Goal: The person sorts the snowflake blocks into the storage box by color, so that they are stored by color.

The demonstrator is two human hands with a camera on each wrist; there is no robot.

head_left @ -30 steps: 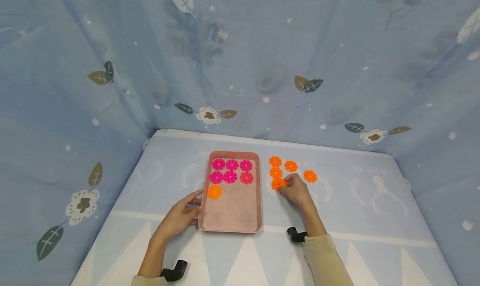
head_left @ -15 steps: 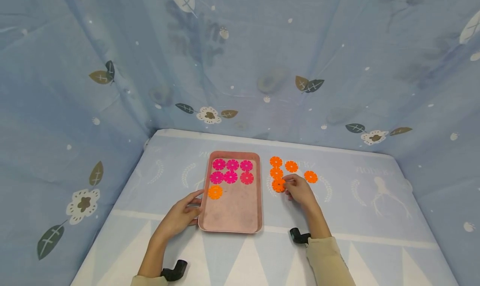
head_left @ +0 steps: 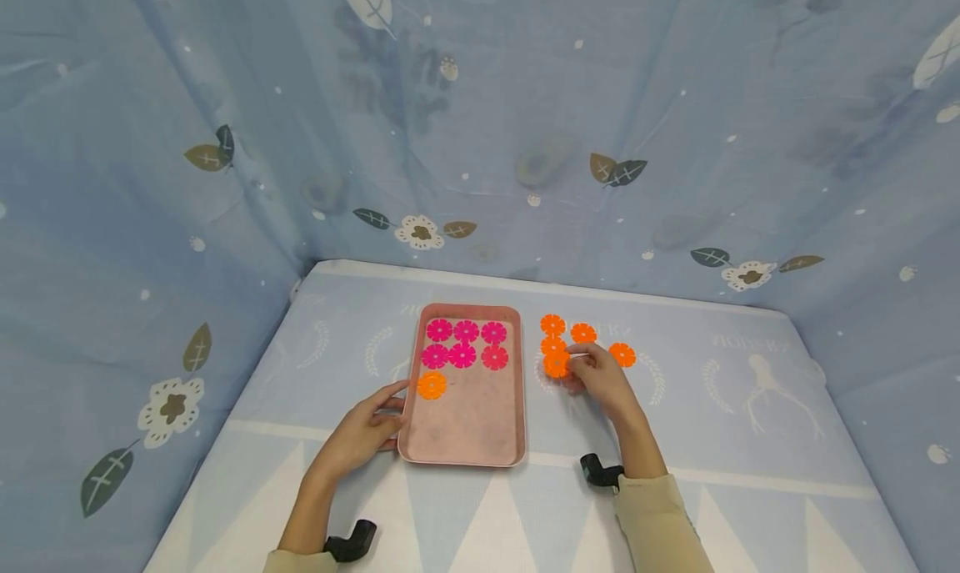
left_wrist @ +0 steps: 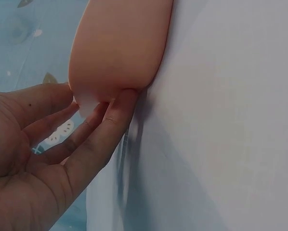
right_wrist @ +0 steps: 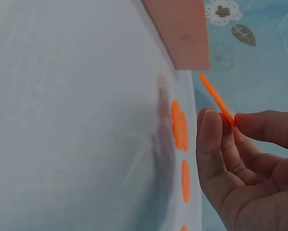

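Blue fabric [head_left: 480,98] is hung behind and at both sides, printed with white flowers [head_left: 420,233] and brown and dark green leaves [head_left: 627,172]. A pale blue tablecloth [head_left: 697,423] is spread below, marked by faint lettering [head_left: 745,339] toward the back and white triangles [head_left: 495,515] along the near part.

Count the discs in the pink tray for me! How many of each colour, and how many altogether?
Hot pink discs: 5
Reddish disc: 1
Orange disc: 1
Total in the tray: 7
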